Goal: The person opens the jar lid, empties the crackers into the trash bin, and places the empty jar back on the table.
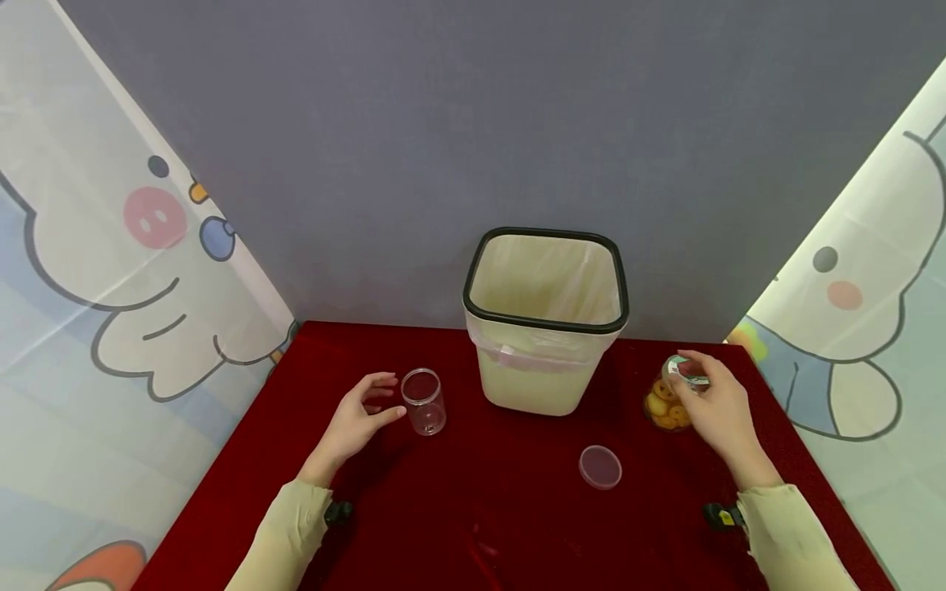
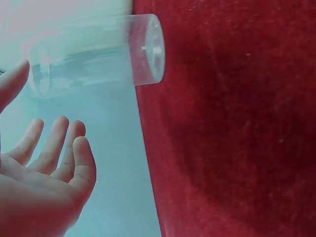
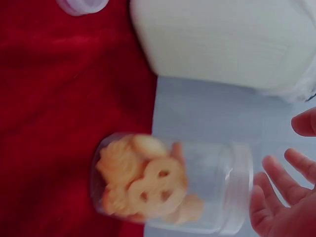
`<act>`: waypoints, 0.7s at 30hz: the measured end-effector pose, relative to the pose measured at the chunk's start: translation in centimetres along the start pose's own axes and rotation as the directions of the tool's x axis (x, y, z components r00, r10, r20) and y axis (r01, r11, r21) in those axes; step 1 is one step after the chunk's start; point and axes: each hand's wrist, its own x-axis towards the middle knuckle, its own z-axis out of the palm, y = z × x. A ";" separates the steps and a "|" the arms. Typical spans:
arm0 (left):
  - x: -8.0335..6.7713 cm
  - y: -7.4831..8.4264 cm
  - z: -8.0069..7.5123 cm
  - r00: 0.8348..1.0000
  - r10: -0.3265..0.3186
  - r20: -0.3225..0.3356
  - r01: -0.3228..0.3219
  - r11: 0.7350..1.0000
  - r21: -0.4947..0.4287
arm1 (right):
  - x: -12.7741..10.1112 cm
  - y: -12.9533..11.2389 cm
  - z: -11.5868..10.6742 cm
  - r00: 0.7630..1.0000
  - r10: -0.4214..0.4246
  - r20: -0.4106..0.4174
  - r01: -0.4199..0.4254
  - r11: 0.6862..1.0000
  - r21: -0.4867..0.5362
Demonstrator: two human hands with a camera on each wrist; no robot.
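Observation:
An empty clear jar (image 1: 424,406) stands upright on the red cloth, left of the bin. My left hand (image 1: 360,416) is beside it, thumb and fingers spread; in the left wrist view a gap separates the fingers (image 2: 83,160) from the jar (image 2: 145,49). Over on the right, a clear jar of cookies (image 1: 665,408) stands upright with a green-and-white label at its top. My right hand (image 1: 713,404) is at that top. Its fingers (image 3: 256,205) are spread beside the cookie jar's upper end (image 3: 237,187) in the right wrist view; contact there cannot be made out.
A cream bin (image 1: 543,373) with a black rim and a clear liner stands between the jars at the back. A round translucent lid (image 1: 600,468) lies on the red cloth (image 1: 517,484) in front of it. Behind is a grey wall (image 1: 443,148).

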 end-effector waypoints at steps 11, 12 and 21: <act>-0.5 1.9 -0.2 0.997 0.050 -0.066 -0.052 0.998 -0.029 | -1.3 3.2 0.4 0.992 0.068 -0.103 -0.063 0.997 0.051; -0.6 2.2 -0.1 0.996 0.058 -0.067 -0.060 0.997 -0.039 | -1.3 3.4 0.5 0.992 0.081 -0.093 -0.076 0.995 0.059; -1.3 4.6 1.3 0.989 0.141 -0.040 -0.145 0.980 -0.134 | -1.4 5.1 2.2 0.990 0.139 -0.025 -0.135 0.985 0.109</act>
